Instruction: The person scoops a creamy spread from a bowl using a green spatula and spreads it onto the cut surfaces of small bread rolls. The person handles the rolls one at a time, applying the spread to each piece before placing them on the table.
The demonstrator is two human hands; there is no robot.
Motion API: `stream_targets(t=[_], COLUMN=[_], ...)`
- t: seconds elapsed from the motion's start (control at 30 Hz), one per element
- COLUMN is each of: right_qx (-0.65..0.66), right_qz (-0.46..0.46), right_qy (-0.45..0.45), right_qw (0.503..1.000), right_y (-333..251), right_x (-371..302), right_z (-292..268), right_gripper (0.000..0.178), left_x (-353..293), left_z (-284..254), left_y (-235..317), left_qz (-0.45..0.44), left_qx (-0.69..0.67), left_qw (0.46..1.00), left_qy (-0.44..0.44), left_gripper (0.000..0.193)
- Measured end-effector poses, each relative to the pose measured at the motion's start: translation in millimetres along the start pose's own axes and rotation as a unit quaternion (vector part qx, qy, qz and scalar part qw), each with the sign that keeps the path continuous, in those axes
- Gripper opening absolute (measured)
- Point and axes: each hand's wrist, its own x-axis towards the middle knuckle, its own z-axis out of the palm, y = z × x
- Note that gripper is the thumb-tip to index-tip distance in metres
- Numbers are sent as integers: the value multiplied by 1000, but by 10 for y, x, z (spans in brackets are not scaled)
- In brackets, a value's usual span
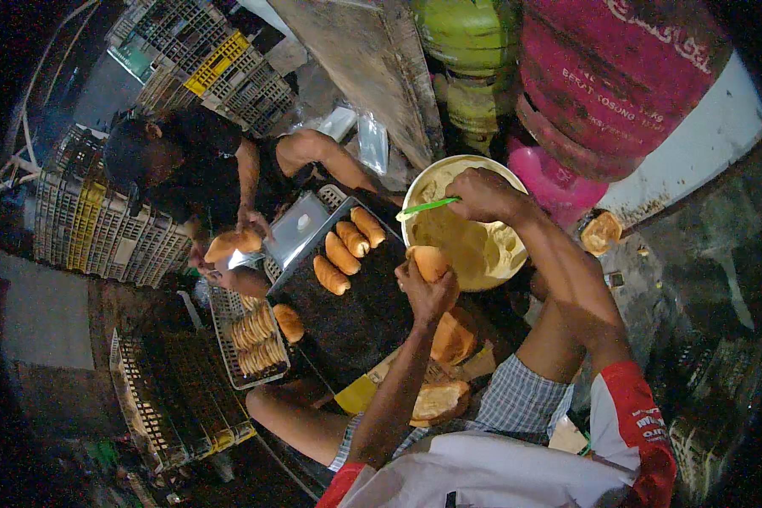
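My left hand (429,296) is closed around a golden bread roll (430,261), held upright beside a large round bowl (474,159). Pale yellow cream (483,254) fills part of that bowl. Above the cream, my right hand (487,195) grips a slim green utensil (427,207); its far part is hidden by the hand. To the left, a dark tray (356,326) bears several finished-looking rolls (339,254) in a row at its far side. Close to my lap lie more bread pieces (454,337), and an opened one (438,403) shows its pale inside.
At the left a co-worker (203,157) holds a roll (229,245) over a basket of stacked flat pieces (258,343). Plastic crates (102,212) stand behind. Green gas cylinders (470,51) and a large pink one (610,85) stand beyond the bowl.
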Motion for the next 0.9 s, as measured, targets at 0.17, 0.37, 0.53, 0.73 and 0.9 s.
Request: stream_targets(t=[0.17, 0.37, 0.53, 0.73, 0.9], right_qx=[-16, -58, -57, -178, -117], right_qz=[-44, 6, 111, -15, 15], right_qy=[23, -11, -197, -214, -213], right_qw=[999, 998, 972, 960, 970], right_y=[-76, 136, -15, 545, 488], right_x=[-11, -37, -81, 41, 345], right_z=[-93, -7, 78, 872, 1525], right_gripper=[24, 26, 23, 20, 19], left_x=[-152, -399, -591, -592, -692], left_z=[84, -394, -799, -1209, -1613], left_y=[-187, 163, 78, -223, 53], left_qz=[-29, -271, -257, -188, -74], left_qx=[-45, -602, -710, -715, -765], left_qw=[999, 733, 646, 674, 624], left_qy=[-4, -161, -115, -1, -143], left_gripper=[77, 50, 75, 82, 85])
